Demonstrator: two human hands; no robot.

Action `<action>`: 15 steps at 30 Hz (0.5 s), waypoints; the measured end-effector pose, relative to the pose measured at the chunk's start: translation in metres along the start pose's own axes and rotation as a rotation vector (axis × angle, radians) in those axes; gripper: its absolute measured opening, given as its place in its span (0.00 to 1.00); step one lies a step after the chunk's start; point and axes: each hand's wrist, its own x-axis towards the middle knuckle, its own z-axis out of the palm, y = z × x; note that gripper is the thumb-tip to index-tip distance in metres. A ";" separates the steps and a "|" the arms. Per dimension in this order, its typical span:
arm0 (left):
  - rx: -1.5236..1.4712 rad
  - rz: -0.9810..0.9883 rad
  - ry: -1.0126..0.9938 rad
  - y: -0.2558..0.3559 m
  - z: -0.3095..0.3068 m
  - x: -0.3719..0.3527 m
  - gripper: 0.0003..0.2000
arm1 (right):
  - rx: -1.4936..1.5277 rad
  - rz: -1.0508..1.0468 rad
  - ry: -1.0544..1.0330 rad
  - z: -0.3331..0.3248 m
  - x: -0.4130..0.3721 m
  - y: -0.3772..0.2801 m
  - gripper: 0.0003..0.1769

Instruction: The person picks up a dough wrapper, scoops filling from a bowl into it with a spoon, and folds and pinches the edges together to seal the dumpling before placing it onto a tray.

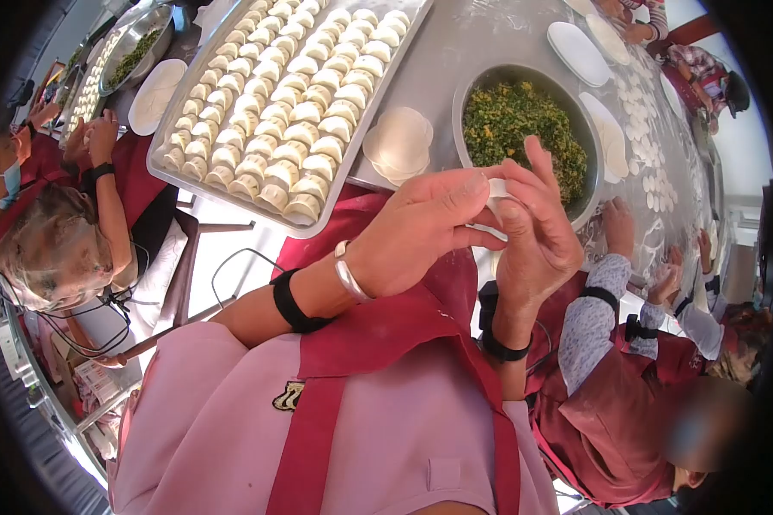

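Observation:
A white dumpling (496, 190) is pinched between my two hands, mostly hidden by the fingers. My left hand (425, 219), with a silver bangle at the wrist, closes on it from the left. My right hand (537, 227) curls round it from the other side, with one finger raised. Just beyond my hands stands a metal bowl (589, 142) of chopped green and orange filling (520, 120). Left of the bowl lies a small stack of round wrappers (398, 142). Further left, rows of folded dumplings (292, 112) fill a metal tray (232, 204).
White oval plates (579, 51) and scattered wrappers (648, 129) lie on the metal table (481, 39). Co-workers in red aprons sit close on my left and right; one hand (618, 225) rests near the bowl. Another filling bowl (157, 58) stands far left.

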 end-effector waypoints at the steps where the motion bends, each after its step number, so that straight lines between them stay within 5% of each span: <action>1: 0.033 0.006 0.008 -0.001 -0.001 -0.001 0.26 | -0.015 -0.008 -0.011 0.001 0.000 0.000 0.05; 15: 0.181 -0.034 -0.001 0.000 -0.007 0.003 0.28 | -0.070 0.005 -0.119 -0.001 0.002 -0.002 0.06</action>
